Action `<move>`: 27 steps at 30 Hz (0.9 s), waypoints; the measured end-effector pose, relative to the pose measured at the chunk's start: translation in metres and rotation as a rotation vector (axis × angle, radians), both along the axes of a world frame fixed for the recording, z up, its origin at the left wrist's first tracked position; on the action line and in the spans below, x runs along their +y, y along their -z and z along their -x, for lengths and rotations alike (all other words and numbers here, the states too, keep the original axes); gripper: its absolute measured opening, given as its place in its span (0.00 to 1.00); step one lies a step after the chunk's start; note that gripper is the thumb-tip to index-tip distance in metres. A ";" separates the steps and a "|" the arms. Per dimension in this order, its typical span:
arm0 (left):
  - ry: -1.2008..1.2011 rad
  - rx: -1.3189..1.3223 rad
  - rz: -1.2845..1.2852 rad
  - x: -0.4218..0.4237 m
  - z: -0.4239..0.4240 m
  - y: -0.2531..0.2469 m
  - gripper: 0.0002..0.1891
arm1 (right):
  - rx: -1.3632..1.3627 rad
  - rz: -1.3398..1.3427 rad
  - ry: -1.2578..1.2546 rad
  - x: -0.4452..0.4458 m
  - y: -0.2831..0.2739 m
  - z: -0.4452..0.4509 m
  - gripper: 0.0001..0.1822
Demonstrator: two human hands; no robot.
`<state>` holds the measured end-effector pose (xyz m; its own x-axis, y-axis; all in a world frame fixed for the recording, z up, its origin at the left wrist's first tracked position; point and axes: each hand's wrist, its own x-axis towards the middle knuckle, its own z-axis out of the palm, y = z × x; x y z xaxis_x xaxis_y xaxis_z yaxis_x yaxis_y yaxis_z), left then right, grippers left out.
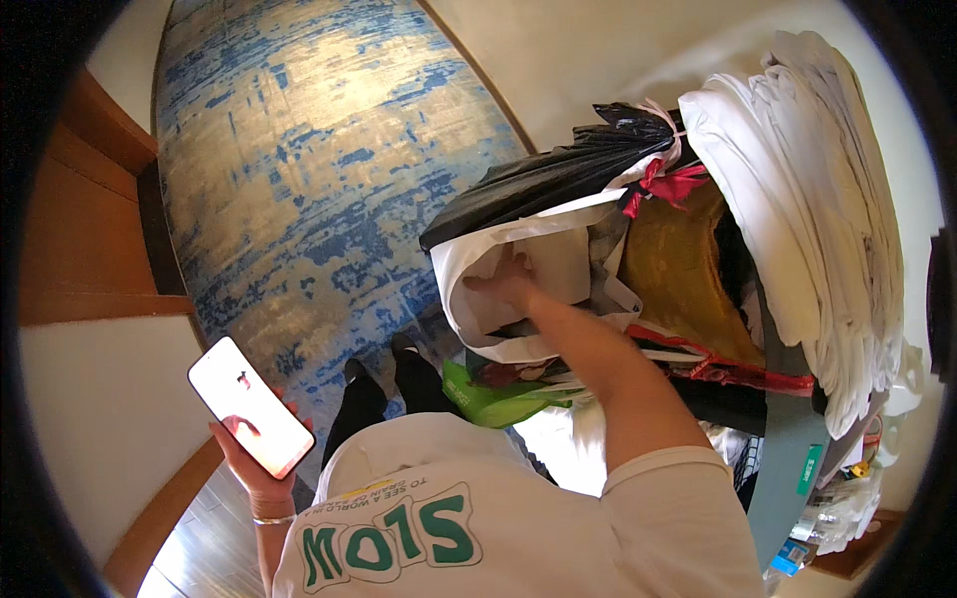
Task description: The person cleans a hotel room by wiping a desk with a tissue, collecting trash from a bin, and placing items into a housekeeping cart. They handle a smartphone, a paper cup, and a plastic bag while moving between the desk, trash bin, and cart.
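My left hand (258, 467) holds a smartphone (250, 407) with a bright, mostly white screen facing up. A bracelet circles that wrist. On the right side, my right hand (508, 284) reaches into the wide mouth of a white bag (448, 269). Its thumb and fingers are spread, and I see no object between them. Pale sheet-like material (564, 261) lies inside the bag beside the hand; shadow hides whether the fingertips touch it. The bag hangs on a loaded housekeeping cart (785, 441).
A black plastic bag (538, 179) borders the white one. Folded white linens (807, 209) are stacked on the cart. A green bag (493, 400) hangs near my legs. Blue-and-beige carpet (321, 187) runs ahead between a wall and a wooden door frame (90, 224).
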<state>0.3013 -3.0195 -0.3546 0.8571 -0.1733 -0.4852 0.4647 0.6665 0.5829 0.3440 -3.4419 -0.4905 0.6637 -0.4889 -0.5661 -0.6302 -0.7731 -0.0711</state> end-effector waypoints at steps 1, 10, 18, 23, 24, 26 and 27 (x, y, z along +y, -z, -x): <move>-0.036 0.015 -0.020 -0.001 0.002 0.000 0.36 | 0.064 -0.069 0.074 0.029 -0.040 -0.012 0.66; -0.087 0.022 -0.021 -0.026 -0.002 -0.005 0.35 | 0.108 0.219 0.062 0.052 -0.007 -0.001 0.52; -0.037 -0.024 0.043 -0.036 -0.003 -0.009 0.36 | -0.142 -0.051 0.138 -0.009 -0.020 0.004 0.46; 0.003 -0.024 0.034 -0.040 -0.002 -0.013 0.36 | -0.260 -0.146 0.162 -0.052 0.037 0.018 0.54; -0.020 -0.011 0.028 -0.039 0.001 -0.012 0.36 | -0.199 -0.146 0.178 -0.028 0.017 0.011 0.56; -0.032 0.005 0.033 -0.040 0.002 -0.011 0.36 | -0.075 -0.135 0.229 0.016 -0.021 0.003 0.61; -0.030 0.007 0.032 -0.040 0.005 -0.010 0.36 | -0.010 -0.138 0.256 0.030 -0.024 0.002 0.63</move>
